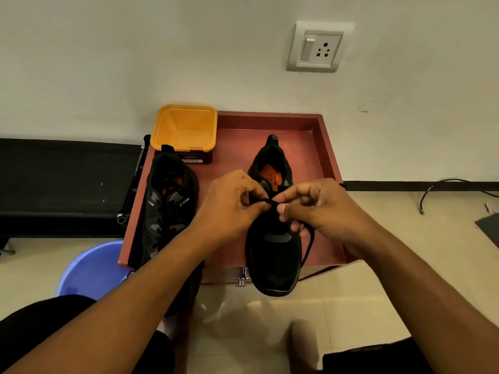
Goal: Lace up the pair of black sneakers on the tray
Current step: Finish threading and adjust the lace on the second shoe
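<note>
1. Plain black fabric sneaker (272, 260): it lies on the right half of a red-brown wooden tray (270, 116), heel toward the wall and toe jutting past the near edge.
2. A second black sneaker with grey camouflage patches (167, 211) lies beside it on the tray's left half, apart from it and pointing the same way. The left forearm covers part of it.
3. The left hand (235, 206) and right hand (321, 209) meet over the plain sneaker's throat. Each has its thumb and fingertips curled in to pinch a thin black lace (264, 202). A slack length trails from the right hand down the shoe's side.
4. How many eyelets are already threaded I cannot tell, because the hands hide them.
5. The shoe will likely handle light, with a soft upper that gives under pressure, so it is best steadied by the eyelet edge. The lace looks limp and apt to slip, so it is best held close to its tip.
6. A round blue plastic basin (89, 268) sits on the pale tiled floor (364, 279) left of the tray.
7. An open square yellow plastic tub (186, 128) stands at the tray's far left corner.
8. Beyond are a low black bench (54, 179), a plain off-white wall (135, 49) with a white switch-and-socket plate (316, 47), and a black cable (459, 182) on the right.
</note>
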Tool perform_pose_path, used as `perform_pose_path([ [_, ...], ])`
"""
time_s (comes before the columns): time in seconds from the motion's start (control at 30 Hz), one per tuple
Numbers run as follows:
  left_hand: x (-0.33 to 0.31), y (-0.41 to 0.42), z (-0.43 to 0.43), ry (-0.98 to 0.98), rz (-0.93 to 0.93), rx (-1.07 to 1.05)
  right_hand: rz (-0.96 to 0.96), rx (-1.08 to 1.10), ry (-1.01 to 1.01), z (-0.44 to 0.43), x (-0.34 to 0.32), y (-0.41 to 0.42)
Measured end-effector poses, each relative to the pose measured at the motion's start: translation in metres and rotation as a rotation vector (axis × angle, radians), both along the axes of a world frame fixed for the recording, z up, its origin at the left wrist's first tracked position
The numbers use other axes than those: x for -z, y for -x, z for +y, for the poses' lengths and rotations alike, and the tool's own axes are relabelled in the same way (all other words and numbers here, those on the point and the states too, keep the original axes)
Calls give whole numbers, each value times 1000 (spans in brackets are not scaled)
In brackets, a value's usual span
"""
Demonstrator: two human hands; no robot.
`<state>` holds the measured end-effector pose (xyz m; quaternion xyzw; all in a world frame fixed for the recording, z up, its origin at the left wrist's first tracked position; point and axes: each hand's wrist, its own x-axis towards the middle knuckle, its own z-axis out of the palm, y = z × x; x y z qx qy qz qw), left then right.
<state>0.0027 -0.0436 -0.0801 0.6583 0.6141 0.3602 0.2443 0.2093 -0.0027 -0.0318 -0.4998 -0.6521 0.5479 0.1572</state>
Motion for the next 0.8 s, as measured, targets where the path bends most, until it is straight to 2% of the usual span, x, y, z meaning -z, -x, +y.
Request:
perform_pose_path([
  [0.1,6,17,5,89,58,-83,-35,23,42,10,-1,-8],
  [0.17,6,23,5,152,41,-17,-50,20,52,14,1,-7],
  [0.27,-3,14,3,145,-58,166,-2,6,33,17,3,3],
  [0.37,-10,17,9,128,-91,131,5,-25,35,22,2,5],
  [0.47,-8,36,15,210,13,77,-43,-54,66,29,-1,-8],
  [0.53,-11,36,13,273,-31,125,-60,-54,75,31,-1,-12],
  [0.63,-14,19,8,261,-91,232,-8,-74,82,30,2,-3],
  [0.8,-12,46,15,309,126,123,-55,-141,88,36,1,-9],
])
